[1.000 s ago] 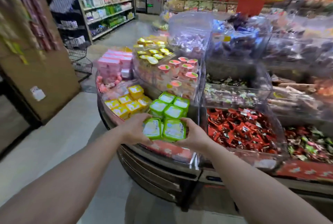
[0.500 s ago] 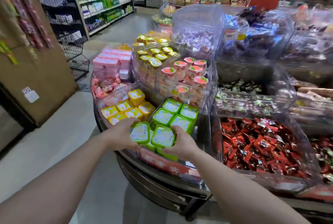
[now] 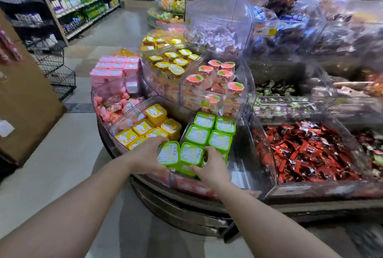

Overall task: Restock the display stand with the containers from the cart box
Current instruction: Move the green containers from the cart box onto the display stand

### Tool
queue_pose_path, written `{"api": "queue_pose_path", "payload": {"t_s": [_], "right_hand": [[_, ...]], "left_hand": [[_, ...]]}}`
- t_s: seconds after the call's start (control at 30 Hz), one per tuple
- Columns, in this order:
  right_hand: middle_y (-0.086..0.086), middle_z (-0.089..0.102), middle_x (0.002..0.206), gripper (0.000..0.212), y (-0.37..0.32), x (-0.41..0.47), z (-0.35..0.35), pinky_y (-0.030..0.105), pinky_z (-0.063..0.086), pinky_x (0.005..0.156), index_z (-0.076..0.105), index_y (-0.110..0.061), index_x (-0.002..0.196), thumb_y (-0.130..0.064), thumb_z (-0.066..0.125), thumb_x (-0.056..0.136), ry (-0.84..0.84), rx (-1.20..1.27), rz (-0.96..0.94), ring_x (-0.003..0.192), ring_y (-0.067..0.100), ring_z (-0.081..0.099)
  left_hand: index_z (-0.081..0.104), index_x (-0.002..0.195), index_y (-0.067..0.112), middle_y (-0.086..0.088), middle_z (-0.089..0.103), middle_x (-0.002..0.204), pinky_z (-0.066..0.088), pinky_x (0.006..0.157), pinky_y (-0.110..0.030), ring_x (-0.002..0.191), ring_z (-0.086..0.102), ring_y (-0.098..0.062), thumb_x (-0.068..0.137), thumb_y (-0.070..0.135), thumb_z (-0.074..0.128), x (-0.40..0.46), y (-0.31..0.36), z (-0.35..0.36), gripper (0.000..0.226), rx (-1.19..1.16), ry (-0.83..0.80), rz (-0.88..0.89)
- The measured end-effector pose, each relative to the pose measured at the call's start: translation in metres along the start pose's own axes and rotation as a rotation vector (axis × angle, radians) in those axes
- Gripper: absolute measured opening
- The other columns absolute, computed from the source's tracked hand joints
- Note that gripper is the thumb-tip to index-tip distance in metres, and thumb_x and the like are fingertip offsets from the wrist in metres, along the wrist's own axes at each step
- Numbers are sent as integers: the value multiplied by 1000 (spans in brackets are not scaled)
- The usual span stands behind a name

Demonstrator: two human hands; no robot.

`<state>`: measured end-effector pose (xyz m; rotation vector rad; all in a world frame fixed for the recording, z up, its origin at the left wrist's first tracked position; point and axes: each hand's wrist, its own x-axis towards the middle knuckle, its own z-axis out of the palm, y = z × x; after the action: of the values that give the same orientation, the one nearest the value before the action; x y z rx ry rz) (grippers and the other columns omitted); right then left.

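Both hands are setting a pair of green containers down at the front of the display stand's green compartment.

Left hand (image 3: pixel 148 157) curls round the outer side of the left green container (image 3: pixel 169 153), while the right hand (image 3: pixel 211 163) has its fingers bent over the near corner of the right green container (image 3: pixel 191 154). A second ago the pair was held higher and closer to the person; now it sits lower, nearly level with the four green containers (image 3: pixel 210 131) already in the compartment and just in front of them. I judge the placement almost finished, with release next. Yellow containers (image 3: pixel 149 128) fill the neighbouring section of the display stand (image 3: pixel 186 201). No cart box is in view.
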<state>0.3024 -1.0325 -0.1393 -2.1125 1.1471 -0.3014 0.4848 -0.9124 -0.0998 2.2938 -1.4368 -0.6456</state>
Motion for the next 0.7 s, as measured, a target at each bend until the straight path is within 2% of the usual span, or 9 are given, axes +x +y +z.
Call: {"api": "queue_pose_path", "payload": {"t_s": [0.07, 0.17, 0.23, 0.3, 0.33, 0.43, 0.57, 0.7], "right_hand": [[-3, 55, 123, 71, -3, -4, 6, 32, 46, 92, 44, -19, 131, -43, 78, 73, 31, -1, 34, 115, 18, 54], [-1, 48, 132, 78, -7, -14, 11, 30, 42, 99, 41, -18, 136, -40, 79, 72, 103, 48, 31, 122, 17, 48], [2, 45, 135, 85, -9, -21, 8, 31, 41, 104, 38, -17, 141, -33, 82, 69, 75, 97, -21, 125, 17, 46], [1, 45, 134, 99, -11, -30, 0, 28, 43, 101, 30, -20, 148, -29, 85, 65, -12, 125, -56, 118, 12, 49], [-2, 47, 130, 105, -14, -34, -6, 23, 44, 95, 25, -23, 150, -29, 86, 65, -43, 129, -58, 109, 10, 51], [-7, 51, 117, 104, -18, -39, -27, 15, 38, 78, 20, -29, 152, -33, 83, 69, -59, 38, -78, 92, 7, 50], [-5, 59, 101, 91, -10, -34, -53, 23, 48, 80, 33, -26, 146, -28, 83, 70, -44, -5, -42, 85, 11, 57], [-6, 59, 102, 90, 7, -28, -58, 25, 48, 77, 34, -29, 144, -30, 83, 69, -35, 11, 22, 87, 10, 57]], "left_hand": [[34, 143, 19, 8, 41, 131, 37, 100, -22, 124, 44, -13, 59, 38, 86, 4, 1, -5, 100, 7, -16, 52], [40, 137, 22, 11, 45, 120, 41, 91, -20, 110, 49, -8, 57, 36, 87, 12, 5, -9, 93, 10, -49, 122], [41, 136, 22, 9, 50, 120, 43, 90, -21, 107, 51, -7, 56, 35, 87, 17, 11, -9, 93, 5, -81, 167], [36, 141, 20, 1, 49, 132, 43, 97, -26, 117, 50, -13, 59, 34, 85, 21, 22, -7, 97, 35, -114, 217], [33, 144, 18, -3, 44, 139, 40, 101, -27, 124, 46, -16, 61, 34, 84, 23, 29, -5, 99, 64, -128, 246], [27, 147, 17, -2, 32, 149, 34, 106, -27, 134, 36, -17, 64, 39, 83, 30, 48, 0, 103, 104, -187, 319], [24, 148, 23, 2, 30, 150, 36, 107, -28, 135, 35, -14, 63, 44, 84, 37, 63, 9, 105, 89, -213, 341], [20, 149, 30, 6, 25, 154, 30, 113, -32, 141, 26, -13, 63, 46, 84, 41, 69, 19, 109, 58, -172, 371]]}}
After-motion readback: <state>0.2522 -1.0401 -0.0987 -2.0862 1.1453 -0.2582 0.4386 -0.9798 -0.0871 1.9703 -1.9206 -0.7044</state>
